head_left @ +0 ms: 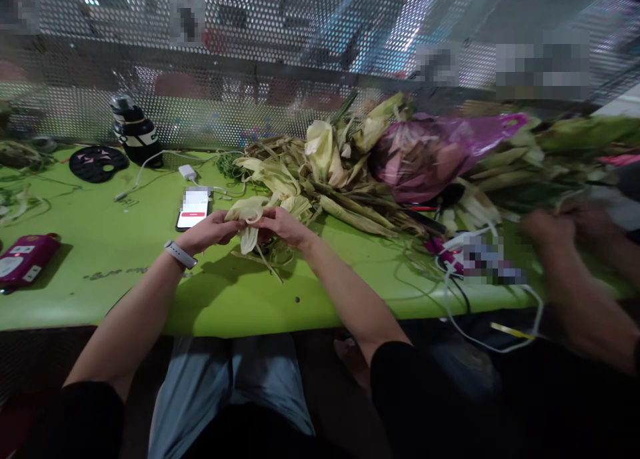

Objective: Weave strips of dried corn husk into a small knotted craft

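Between my two hands is a pale corn husk [249,209], bent into a small loop at its middle with a strip hanging down. My left hand [216,230], below a light wristband, pinches its left side. On the other side my right hand [284,226] grips it with fingers bent inward. Some thin stringy stems [273,259] lie on the green table [240,306] just under the hands. Close behind spreads a heap of dried and pale corn husks [320,179]. A lit phone [193,208] lies beyond my left hand.
At the back stand a black bottle [134,132] and a perforated metal screen [200,79]. A purple power strip [30,260] lies far left. Right of the heap is a pink plastic bag [425,152]. A co-worker's hands [555,236] are at the right, near looping white cables [445,299].
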Available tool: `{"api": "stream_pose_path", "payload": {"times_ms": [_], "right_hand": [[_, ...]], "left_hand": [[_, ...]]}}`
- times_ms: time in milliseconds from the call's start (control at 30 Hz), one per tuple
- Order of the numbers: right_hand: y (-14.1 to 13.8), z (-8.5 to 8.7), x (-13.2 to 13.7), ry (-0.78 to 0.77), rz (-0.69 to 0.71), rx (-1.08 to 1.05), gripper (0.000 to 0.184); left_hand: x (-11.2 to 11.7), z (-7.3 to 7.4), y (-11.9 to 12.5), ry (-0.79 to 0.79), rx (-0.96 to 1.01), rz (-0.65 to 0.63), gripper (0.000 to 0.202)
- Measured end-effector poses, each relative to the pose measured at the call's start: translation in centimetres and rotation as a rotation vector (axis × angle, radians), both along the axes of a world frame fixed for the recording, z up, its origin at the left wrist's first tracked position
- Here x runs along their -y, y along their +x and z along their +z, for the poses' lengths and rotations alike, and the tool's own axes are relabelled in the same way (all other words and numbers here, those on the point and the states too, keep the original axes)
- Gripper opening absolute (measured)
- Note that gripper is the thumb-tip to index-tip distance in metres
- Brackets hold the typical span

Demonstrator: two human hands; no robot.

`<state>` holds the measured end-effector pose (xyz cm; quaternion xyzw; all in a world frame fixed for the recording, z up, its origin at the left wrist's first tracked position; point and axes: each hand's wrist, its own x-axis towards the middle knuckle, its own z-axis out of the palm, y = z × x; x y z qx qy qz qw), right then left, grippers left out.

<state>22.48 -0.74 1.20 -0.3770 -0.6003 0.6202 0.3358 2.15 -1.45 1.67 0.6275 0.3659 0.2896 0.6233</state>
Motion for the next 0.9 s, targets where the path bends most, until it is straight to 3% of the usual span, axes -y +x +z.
{"api": "stream_pose_path", "payload": {"times_ms": [633, 900], "right_hand": [[0.34, -0.08, -0.18, 0.009, 0.066, -0.021, 0.034], [0.33, -0.10, -0.35, 0.053, 0.082, 0.016, 0.036]], "left_hand": [[0.16, 0.25, -0.23, 0.044, -0.047, -0.043, 0.022], [0.35, 0.67, -0.09, 0.146, -0.127, -0.036, 0.024]]}}
